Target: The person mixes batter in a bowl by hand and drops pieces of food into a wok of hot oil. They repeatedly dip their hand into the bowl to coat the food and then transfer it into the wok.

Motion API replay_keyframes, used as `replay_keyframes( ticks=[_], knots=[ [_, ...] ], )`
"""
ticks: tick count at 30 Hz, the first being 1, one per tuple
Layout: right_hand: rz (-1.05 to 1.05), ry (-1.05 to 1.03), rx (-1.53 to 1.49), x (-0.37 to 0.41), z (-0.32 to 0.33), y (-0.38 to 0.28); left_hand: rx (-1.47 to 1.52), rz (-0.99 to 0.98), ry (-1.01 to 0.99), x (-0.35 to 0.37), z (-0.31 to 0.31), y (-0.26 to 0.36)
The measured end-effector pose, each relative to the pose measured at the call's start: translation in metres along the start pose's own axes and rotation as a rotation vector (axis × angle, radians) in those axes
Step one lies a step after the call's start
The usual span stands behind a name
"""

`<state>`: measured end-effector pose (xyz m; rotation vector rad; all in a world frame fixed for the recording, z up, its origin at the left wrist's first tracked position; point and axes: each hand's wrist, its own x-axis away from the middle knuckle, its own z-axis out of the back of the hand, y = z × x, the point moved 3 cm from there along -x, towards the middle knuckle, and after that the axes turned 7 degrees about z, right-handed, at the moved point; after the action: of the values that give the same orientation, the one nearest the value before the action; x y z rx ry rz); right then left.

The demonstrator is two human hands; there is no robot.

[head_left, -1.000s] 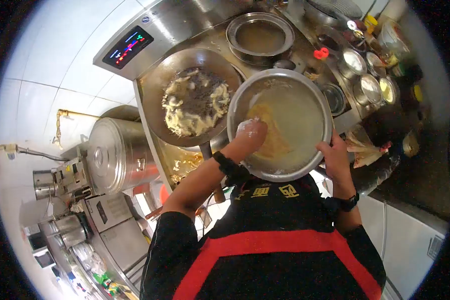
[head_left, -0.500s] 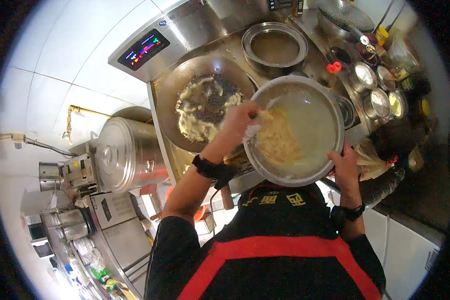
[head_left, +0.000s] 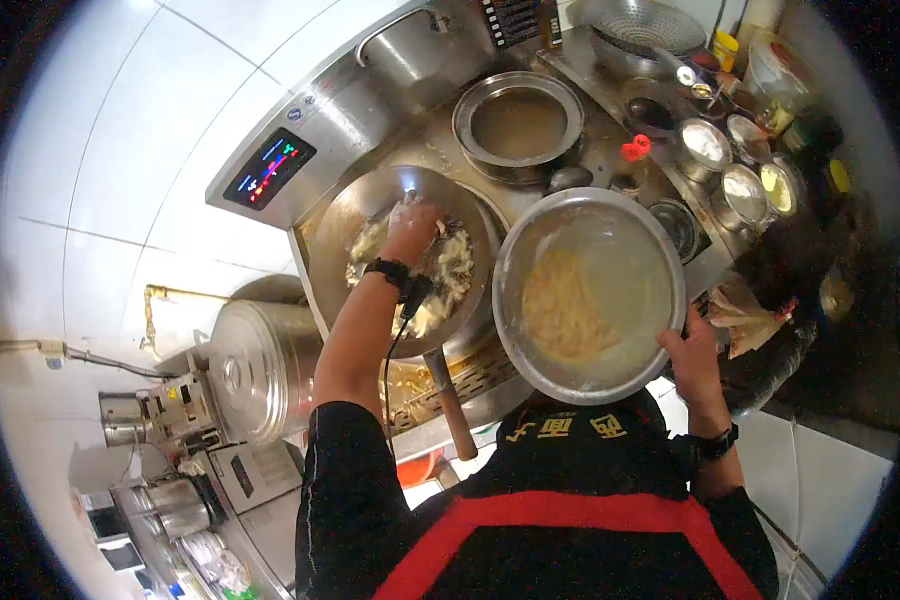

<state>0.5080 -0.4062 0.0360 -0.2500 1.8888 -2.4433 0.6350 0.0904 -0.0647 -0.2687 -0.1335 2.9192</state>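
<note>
My right hand (head_left: 694,362) grips the rim of a wide metal bowl (head_left: 510,345), thumb over the edge. In the bowl, pale battered strips (head_left: 565,310) lie to the left of a thin, milky liquid. Over the wok (head_left: 330,225) on the stove, my left hand (head_left: 412,228) reaches down with whitened, bunched fingers. What they hold, if anything, I cannot make out. Pale battered pieces (head_left: 455,265) sit in dark, bubbling oil around and below that hand. The wok's wooden handle (head_left: 452,410) points toward me.
Behind the bowl stands a pot of brownish liquid (head_left: 518,125). Seasoning tins (head_left: 743,190) and a large strainer (head_left: 650,35) line the right side. A lit control panel (head_left: 270,168) is at the back left, and a big lidded pot (head_left: 260,370) stands left of the stove.
My left hand has moved from the bowl's left edge to over the wok, further left and up. My right hand still holds the bowl. The view has shifted somewhat.
</note>
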Motion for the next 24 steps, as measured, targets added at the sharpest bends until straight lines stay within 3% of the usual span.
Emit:
replay_keyframes(
  ticks=[2, 4, 6, 8, 9, 10, 12, 14, 15, 17, 18, 20, 21, 22, 24],
  knots=[
    [0.017, 0.010, 0.012, 0.001, 0.003, 0.009, -0.052, -0.056, 0.108, -0.006, 0.027, 0.011],
    [0.031, 0.012, 0.027, 0.004, 0.006, 0.012, -0.139, 0.105, -0.047, -0.016, 0.059, 0.021],
    [0.001, 0.012, 0.103, 0.004, 0.009, 0.013, -0.224, -0.013, 0.027, -0.016, 0.052, 0.019],
    [-0.057, 0.010, 0.059, 0.002, 0.007, 0.010, -0.005, 0.070, -0.054, -0.009, 0.108, 0.059],
    [-0.107, 0.005, 0.013, 0.004, 0.006, 0.010, 0.191, 0.028, 0.058, 0.000, 0.128, 0.086],
    [-0.136, 0.004, 0.030, 0.006, 0.006, 0.008, 0.217, 0.029, 0.037, 0.014, 0.123, 0.109],
    [0.029, -0.028, 0.024, 0.001, 0.001, -0.004, 0.458, -0.012, -0.158, 0.035, 0.111, 0.155],
    [-0.023, -0.037, -0.001, -0.001, -0.003, 0.000, 0.582, 0.150, -0.584, 0.054, 0.107, 0.201],
    [-0.064, -0.040, -0.038, -0.001, -0.007, 0.000, 0.585, 0.155, -0.582, 0.064, 0.087, 0.211],
    [-0.079, -0.045, -0.083, 0.002, -0.012, -0.010, 0.527, -0.122, -0.294, 0.087, 0.042, 0.230],
    [-0.095, -0.045, -0.131, 0.002, -0.012, -0.014, 0.529, -0.116, -0.288, 0.088, 0.054, 0.241],
    [-0.070, -0.044, -0.046, 0.002, -0.012, -0.016, 0.257, -0.107, -0.436, 0.090, 0.084, 0.258],
    [-0.048, -0.040, 0.031, 0.002, -0.013, -0.018, 0.436, -0.099, -0.338, 0.097, 0.059, 0.260],
    [-0.035, -0.054, 0.029, 0.002, -0.014, -0.017, 0.430, -0.083, -0.330, 0.102, 0.045, 0.258],
    [-0.075, -0.070, 0.015, 0.005, -0.015, -0.012, 0.736, -0.278, -0.314, 0.111, 0.040, 0.258]
  ],
)
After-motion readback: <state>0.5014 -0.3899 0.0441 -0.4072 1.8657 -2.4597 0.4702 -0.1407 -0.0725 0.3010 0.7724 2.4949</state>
